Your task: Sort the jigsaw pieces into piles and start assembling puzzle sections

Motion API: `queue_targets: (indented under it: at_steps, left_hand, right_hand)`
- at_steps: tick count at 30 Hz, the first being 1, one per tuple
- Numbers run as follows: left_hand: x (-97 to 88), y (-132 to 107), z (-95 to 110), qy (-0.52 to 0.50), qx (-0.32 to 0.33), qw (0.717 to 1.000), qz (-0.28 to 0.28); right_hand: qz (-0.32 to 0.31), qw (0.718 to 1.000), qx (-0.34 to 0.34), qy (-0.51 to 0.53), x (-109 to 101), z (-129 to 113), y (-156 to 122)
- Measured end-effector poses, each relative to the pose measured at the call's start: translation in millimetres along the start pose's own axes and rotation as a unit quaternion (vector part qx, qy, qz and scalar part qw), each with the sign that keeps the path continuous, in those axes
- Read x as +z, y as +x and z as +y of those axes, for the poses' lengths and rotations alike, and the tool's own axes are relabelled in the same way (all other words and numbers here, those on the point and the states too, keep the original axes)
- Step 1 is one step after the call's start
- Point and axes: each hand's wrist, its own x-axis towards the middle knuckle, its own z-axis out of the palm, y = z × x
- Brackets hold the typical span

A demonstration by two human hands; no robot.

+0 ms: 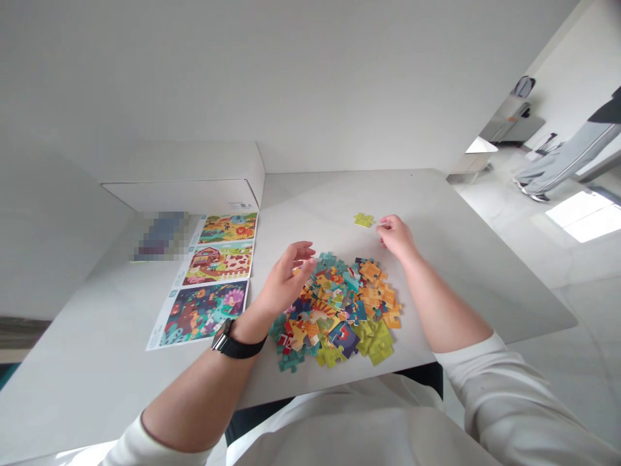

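Observation:
A heap of loose jigsaw puzzle pieces (339,310) lies on the table in front of me, in teal, orange, green, dark blue and mixed prints. Over the heap's upper left edge hovers my left hand (290,275), fingers apart and holding nothing that I can see; a dark watch is on that wrist. Beyond the heap, a single green puzzle piece (363,220) lies by itself. Just right of it is my right hand (396,237), with its fingers curled together in a pinch. Whatever may be between those fingertips is too small to make out.
A sheet with three printed pictures (213,262) lies at the left. Behind it stands a white box (184,188) against the wall, with a blurred flat object (161,236) in front. A person's grey-clad legs (567,158) show beyond the table (485,259) at the right.

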Motion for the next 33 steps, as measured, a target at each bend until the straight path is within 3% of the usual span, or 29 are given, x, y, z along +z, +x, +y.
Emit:
queue_targets:
  at_steps: [2, 4, 6, 8, 11, 16, 21, 33]
  left_hand:
    - [-0.5, 0, -1, 0.003, 0.002, 1.0, 0.001]
    - [-0.6, 0, -1, 0.007, 0.004, 1.0, 0.001]
    - [-0.4, 0, -2, 0.012, 0.006, 1.0, 0.002]
    - [-0.3, 0, -2, 0.015, 0.006, 1.0, 0.004]
    - [0.0, 0, -3, 0.013, 0.006, 1.0, 0.007]
    - [0.4, 0, -3, 0.012, 0.006, 1.0, 0.001]
    - [0.0, 0, -5, 0.018, 0.014, 1.0, -0.001]
    - [-1.1, 1, -9, 0.026, 0.01, 1.0, 0.0]
  right_hand:
    - [-0.008, 0.985, -0.119, -0.128, 0, 2, -5]
    - [-0.04, 0.939, -0.229, -0.254, 4, 4, -10]
    - [-0.066, 0.899, -0.269, -0.338, 8, 4, -15]
    - [-0.068, 0.877, -0.262, -0.397, 12, 3, -19]
    - [-0.051, 0.867, -0.248, -0.429, 16, 1, -21]
    - [-0.039, 0.866, -0.252, -0.431, 16, 1, -17]
    - [0.02, 0.881, -0.192, -0.432, 1, 3, -12]
    - [-0.012, 0.878, -0.204, -0.432, -8, 0, -17]
